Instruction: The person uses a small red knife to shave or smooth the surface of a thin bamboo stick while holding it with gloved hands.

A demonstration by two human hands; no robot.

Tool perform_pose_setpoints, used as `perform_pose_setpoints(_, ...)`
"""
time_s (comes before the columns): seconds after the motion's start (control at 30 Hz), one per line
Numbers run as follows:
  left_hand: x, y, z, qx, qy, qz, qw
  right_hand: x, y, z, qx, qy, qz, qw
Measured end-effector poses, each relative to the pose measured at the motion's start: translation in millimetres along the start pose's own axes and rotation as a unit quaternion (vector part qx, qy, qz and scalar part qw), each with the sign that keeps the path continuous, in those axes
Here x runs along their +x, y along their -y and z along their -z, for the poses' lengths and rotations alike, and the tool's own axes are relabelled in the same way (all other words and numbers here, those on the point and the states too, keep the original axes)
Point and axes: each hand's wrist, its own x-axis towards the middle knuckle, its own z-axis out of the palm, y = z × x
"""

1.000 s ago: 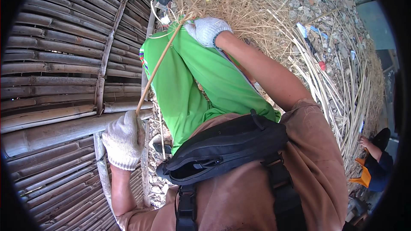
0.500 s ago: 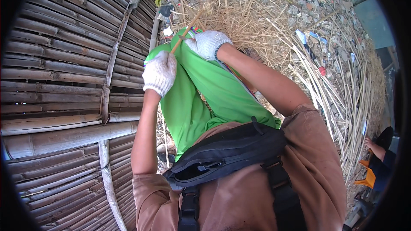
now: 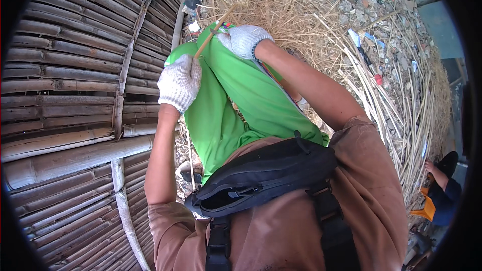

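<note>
My left hand, in a white knitted glove, is closed round the near end of a thin bamboo strip. The strip slants up and away over my knees, its far end above the straw. My right hand, also gloved, is closed by the right knee. From its fingers a small knife shows its short blade lying across the strip; the glove hides the handle. Green trousers cover the legs beneath both hands.
A bamboo slat wall rises close on the left. Straw-like shavings lie ahead, with long pale strips to the right among rubble. A black waist bag sits on my lap. At far right, another person's arm shows.
My left hand has drawn back toward me and left, pulling the strip with it. The blade now lies a little farther up in the picture, while my right hand has barely shifted.
</note>
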Motion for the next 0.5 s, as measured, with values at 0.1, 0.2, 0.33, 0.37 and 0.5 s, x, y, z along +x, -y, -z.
perform_pose_setpoints(0.1, -22, -6, 19, -0.005, -0.017, -0.004, 1.000, 0, 1, -1, -0.007, -0.001, 0.010, 1.000)
perform_pose_setpoints(0.2, -46, -11, 41, -0.012, 0.003, 0.024, 1.000, 3, 4, 1, -0.010, 0.012, 0.007, 1.000)
perform_pose_setpoints(0.33, -81, -18, 72, -0.042, -0.007, 0.026, 0.999, 2, 2, -1, -0.013, 0.001, 0.007, 1.000)
perform_pose_setpoints(0.37, -92, -20, 81, -0.040, -0.001, 0.048, 0.998, 1, 5, 3, -0.009, 0.008, -0.001, 1.000)
perform_pose_setpoints(0.5, -129, -33, 114, 0.003, -0.003, 0.038, 0.999, 5, 5, 0, 0.003, 0.001, -0.028, 1.000)
